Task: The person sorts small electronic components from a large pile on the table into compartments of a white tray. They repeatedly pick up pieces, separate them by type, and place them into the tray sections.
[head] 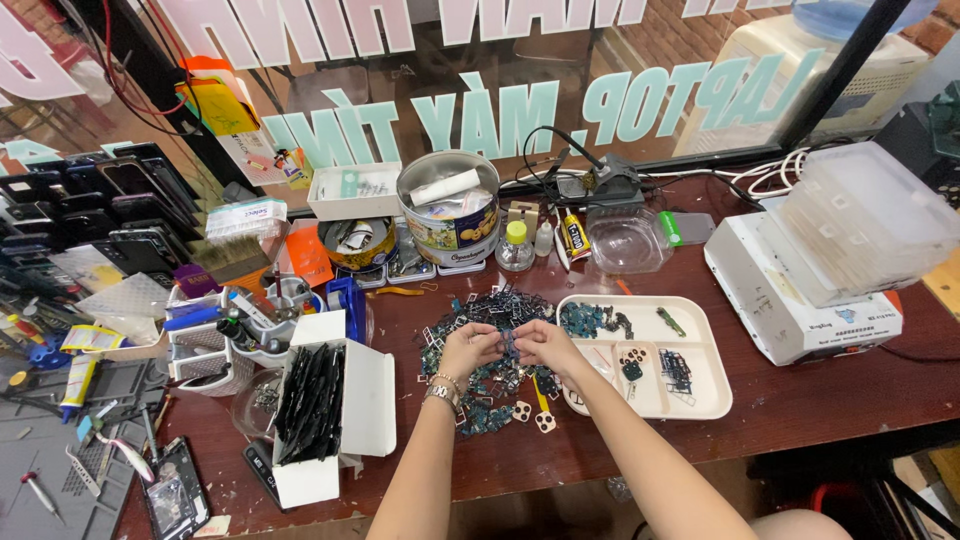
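Both hands, left hand [468,347] and right hand [540,343], pinch one small part [507,343] over the big unsorted pile [487,345]; compartment tray [700,400] right holds few.

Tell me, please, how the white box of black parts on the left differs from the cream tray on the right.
The white box is deep, with an open lid, and packed with long black strips; the cream tray is shallow, divided into compartments, and holds scattered small parts. The box lies left of the left hand, the tray beside the right hand. Both rest on the brown table.

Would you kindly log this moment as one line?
left hand: pinching small part | right hand: pinching same part | below: parts pile | right: cream tray
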